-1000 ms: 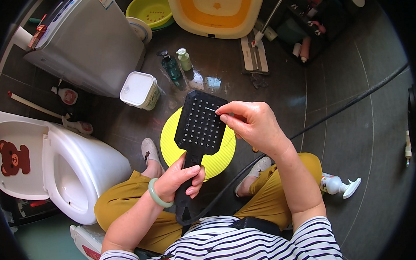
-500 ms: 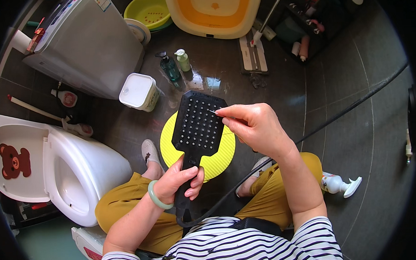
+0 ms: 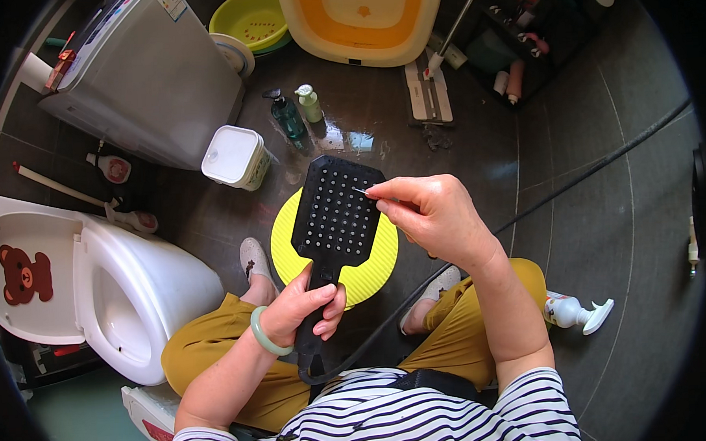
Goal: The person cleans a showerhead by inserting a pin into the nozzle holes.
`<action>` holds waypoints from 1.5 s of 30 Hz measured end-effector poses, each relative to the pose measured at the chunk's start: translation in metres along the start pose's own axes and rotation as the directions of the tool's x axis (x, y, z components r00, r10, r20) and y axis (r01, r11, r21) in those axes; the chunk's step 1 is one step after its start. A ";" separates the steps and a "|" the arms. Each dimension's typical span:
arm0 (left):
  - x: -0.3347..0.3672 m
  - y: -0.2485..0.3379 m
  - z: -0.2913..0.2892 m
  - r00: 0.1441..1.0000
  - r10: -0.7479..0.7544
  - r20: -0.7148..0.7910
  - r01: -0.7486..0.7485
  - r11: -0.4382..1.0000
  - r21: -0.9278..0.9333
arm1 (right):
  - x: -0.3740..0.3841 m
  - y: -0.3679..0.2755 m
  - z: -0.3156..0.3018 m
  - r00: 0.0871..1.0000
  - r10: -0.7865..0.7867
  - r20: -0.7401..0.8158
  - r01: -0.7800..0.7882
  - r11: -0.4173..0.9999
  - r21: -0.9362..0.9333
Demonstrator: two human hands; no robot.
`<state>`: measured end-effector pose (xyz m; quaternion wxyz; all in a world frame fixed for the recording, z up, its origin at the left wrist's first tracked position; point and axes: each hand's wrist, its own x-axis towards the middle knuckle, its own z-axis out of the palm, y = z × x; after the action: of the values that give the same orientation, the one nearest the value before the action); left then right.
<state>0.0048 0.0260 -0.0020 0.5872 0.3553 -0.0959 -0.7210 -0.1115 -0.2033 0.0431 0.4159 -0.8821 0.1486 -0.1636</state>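
A black handheld shower head (image 3: 318,208) is tilted upward in front of me, its face dotted with rows of pale nozzles. My left hand (image 3: 305,305), wearing a pale green bangle (image 3: 268,332), is closed around its handle. Thumb and forefinger of my right hand (image 3: 427,213) pinch a thin, pin-like tool (image 3: 360,190). The pin's tip is at the nozzles near the right side of the face; whether it is inside one is too small to tell. From the handle's lower end runs a black hose (image 3: 561,205), passing behind my right wrist toward the upper right.
Below the shower head stands a round yellow stool (image 3: 379,270). A white lidded tub (image 3: 233,155), a dark pump bottle (image 3: 287,115) and a green pump bottle (image 3: 309,104) are beyond it. The open toilet (image 3: 159,284) is at left; a spray bottle (image 3: 566,312) lies right.
The hose has shifted slightly around my right wrist. Both hands keep their grips, and the pin stays at nearly the same spot on the nozzle face.
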 end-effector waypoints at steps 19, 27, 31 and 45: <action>0.002 -0.001 0.001 1.000 -0.009 -0.029 0.011 0.996 0.092 | 0.000 0.001 -0.001 1.000 0.006 -0.001 -0.006 1.000 -0.024; 0.002 -0.002 0.001 0.998 0.001 -0.064 0.006 0.994 0.107 | 0.000 0.001 -0.001 1.000 0.011 0.008 -0.011 0.999 -0.039; 0.002 -0.002 0.002 0.997 0.000 -0.075 0.009 0.993 0.121 | 0.000 0.000 -0.002 1.000 0.014 0.011 -0.014 0.999 -0.050; 0.008 -0.013 0.004 0.932 0.192 -0.308 -0.013 0.867 0.499 | -0.002 0.004 0.003 0.992 -0.126 -0.024 0.113 0.948 -0.298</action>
<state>-0.0088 0.0212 -0.0094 0.5238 0.6077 -0.1887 -0.5663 -0.1128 -0.2029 0.0377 0.2652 -0.9381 0.1266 -0.1832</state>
